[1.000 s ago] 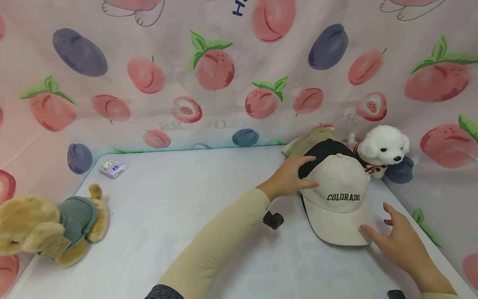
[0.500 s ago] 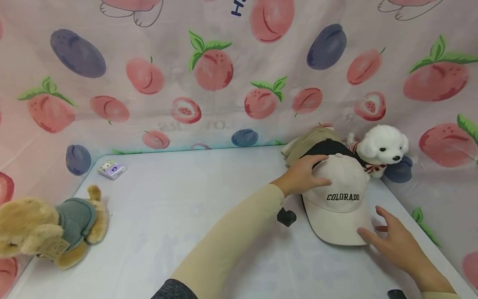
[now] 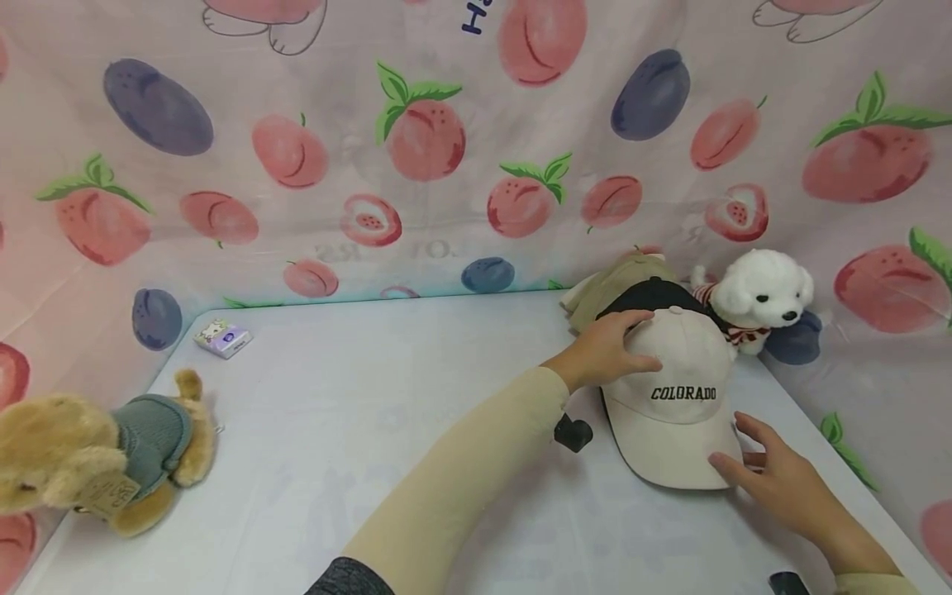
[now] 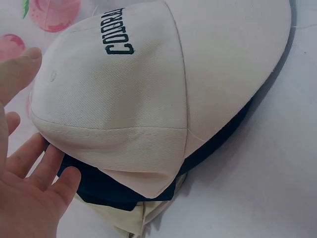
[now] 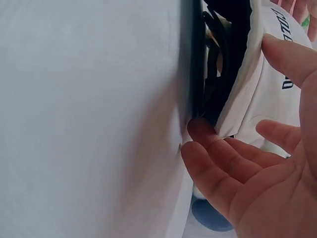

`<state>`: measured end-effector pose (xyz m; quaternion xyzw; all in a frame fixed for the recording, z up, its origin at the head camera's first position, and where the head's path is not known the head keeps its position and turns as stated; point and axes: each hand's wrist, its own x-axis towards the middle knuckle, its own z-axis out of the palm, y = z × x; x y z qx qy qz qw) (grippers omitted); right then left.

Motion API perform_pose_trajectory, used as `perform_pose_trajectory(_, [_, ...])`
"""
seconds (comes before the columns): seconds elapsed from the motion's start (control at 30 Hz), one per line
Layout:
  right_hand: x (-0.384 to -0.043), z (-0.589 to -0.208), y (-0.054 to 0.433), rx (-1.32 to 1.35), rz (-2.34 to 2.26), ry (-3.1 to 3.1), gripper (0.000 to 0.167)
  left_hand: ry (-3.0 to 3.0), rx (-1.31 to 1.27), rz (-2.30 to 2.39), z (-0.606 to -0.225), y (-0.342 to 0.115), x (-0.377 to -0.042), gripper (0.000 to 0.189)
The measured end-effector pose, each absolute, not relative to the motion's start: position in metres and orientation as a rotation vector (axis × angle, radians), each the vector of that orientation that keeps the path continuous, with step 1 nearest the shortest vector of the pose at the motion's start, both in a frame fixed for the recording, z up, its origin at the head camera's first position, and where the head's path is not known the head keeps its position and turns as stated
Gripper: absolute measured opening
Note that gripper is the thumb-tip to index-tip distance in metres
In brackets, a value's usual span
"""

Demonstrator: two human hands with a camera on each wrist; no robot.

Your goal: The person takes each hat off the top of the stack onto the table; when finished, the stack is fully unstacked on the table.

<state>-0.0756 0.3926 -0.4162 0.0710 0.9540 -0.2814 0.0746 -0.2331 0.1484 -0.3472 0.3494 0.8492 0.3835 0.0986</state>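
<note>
A cream baseball cap point(image 3: 673, 364) lettered COLORADO lies on top of a black cap point(image 3: 654, 291), with an olive-khaki cap point(image 3: 623, 277) behind. My left hand point(image 3: 604, 349) is at the cream cap's crown, thumb spread from the fingers. In the left wrist view, its fingertips point(image 4: 52, 161) touch the crown's lower edge beside the black cap. My right hand point(image 3: 788, 479) is at the brim's right side. The right wrist view has its thumb point(image 5: 285, 57) touching the brim edge and its other fingers extended at the brim's side; whether they press on it I cannot tell.
A white plush dog point(image 3: 766, 289) sits behind the caps at the right, near the table edge. A tan plush dog point(image 3: 97, 454) in a grey-green sweater lies at the left. The white table point(image 3: 357, 397) also bears a small purple packet point(image 3: 223, 337). A fruit-print curtain point(image 3: 446, 207) hangs behind.
My left hand has moved right, from beside the caps onto the cream cap's crown. My right hand has shifted slightly left, closer to the brim. The caps look unmoved.
</note>
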Motion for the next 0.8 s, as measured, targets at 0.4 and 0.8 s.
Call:
perform_pose_trajectory(0.4, [-0.0771, -0.4166, 0.3911, 0.22, -0.864, 2.834, 0.103, 2.475, 1.037, 1.176, -0.3421, 0.1455, -0.2292, 0.062])
perform_pose_trajectory(0.8, [-0.0769, -0.4183, 0.3925, 0.205, -0.867, 2.84, 0.097, 2.344, 1.001, 1.324, -0.3375, 0.1422, -0.2279, 0.032])
